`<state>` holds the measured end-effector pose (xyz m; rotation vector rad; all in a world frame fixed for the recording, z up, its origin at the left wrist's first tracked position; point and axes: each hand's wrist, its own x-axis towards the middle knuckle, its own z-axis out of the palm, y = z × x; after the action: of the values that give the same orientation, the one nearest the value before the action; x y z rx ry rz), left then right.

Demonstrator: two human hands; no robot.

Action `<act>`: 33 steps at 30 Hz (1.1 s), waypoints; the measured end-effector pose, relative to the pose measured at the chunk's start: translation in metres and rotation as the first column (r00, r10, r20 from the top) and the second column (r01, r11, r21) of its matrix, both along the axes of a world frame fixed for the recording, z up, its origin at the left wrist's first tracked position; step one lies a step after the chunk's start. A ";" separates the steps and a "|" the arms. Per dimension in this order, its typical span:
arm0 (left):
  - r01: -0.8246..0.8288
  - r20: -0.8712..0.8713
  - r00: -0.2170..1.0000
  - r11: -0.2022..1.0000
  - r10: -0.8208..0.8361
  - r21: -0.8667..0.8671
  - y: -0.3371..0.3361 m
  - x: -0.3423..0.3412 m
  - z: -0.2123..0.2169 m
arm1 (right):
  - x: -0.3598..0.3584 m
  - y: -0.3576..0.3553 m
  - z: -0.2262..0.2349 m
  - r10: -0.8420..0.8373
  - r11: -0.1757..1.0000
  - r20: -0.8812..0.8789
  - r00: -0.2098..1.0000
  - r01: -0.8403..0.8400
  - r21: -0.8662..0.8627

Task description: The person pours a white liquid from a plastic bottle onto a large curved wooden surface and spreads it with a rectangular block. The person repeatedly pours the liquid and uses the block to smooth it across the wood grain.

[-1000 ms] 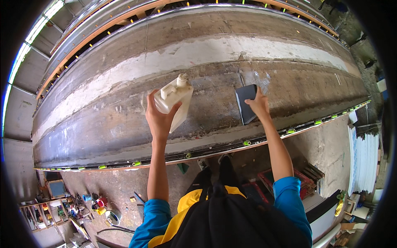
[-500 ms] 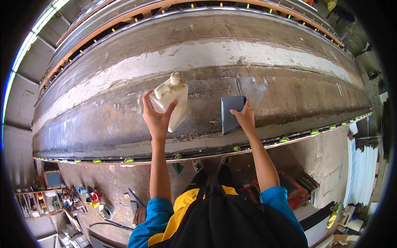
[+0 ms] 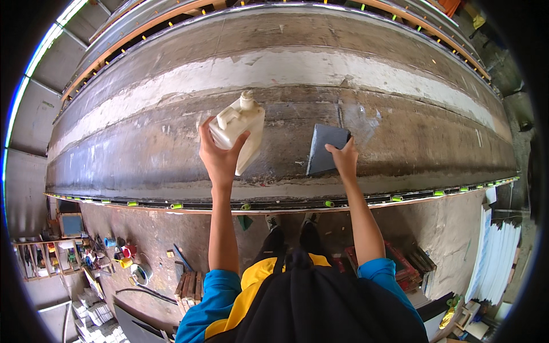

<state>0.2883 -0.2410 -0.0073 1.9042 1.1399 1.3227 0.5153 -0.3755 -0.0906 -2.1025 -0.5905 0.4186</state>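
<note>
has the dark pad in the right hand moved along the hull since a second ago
Yes. The dark pad in the right hand has slid left along the hull, closer to the white jug.

we wear a bright blue top whose sleeves end above the elbow, leaving both forearms bare up to the left hand (image 3: 220, 157) and the right hand (image 3: 345, 160). over the chest sits a yellow panel, edged against the blue on the left side. a broad black garment, perhaps an apron or vest, covers the middle of the torso. below it we see dark trousers and dark shoes with pale soles. no gloves, no watch, no rings that we can make out.
</note>
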 end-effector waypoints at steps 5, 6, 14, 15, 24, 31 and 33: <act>0.018 0.045 0.999 0.999 -0.017 -0.029 -0.006 0.004 0.001 | -0.012 0.025 0.017 -0.012 1.000 0.039 0.999 0.012 0.014; 0.030 0.058 0.998 0.999 -0.028 -0.035 -0.007 0.006 0.002 | -0.016 0.030 0.011 -0.048 0.999 0.077 0.996 0.046 0.027; 0.039 -0.005 0.999 0.999 -0.039 -0.025 -0.010 -0.011 0.000 | 0.018 -0.004 0.016 0.047 0.990 0.011 0.999 -0.046 -0.134; 0.041 -0.013 0.999 0.999 -0.041 -0.031 -0.011 -0.010 0.001 | 0.020 0.001 0.015 0.082 0.991 -0.019 0.996 -0.084 -0.104; 0.054 0.089 0.995 0.997 -0.049 -0.051 -0.010 -0.008 -0.008 | -0.004 0.011 0.001 0.288 0.945 -0.008 0.958 -0.286 -0.158; 0.040 0.028 0.999 0.999 -0.039 -0.027 -0.016 -0.004 -0.008 | -0.003 0.003 0.033 0.357 0.920 0.103 0.928 -0.331 -0.210; 0.059 0.032 0.998 0.998 -0.059 -0.014 -0.016 0.001 -0.008 | -0.018 0.017 0.024 0.405 0.891 0.113 0.907 -0.364 -0.272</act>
<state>0.2898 -0.2567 -0.0157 1.8847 1.0667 1.3046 0.4974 -0.3585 -0.0666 -2.2690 -1.1182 0.5649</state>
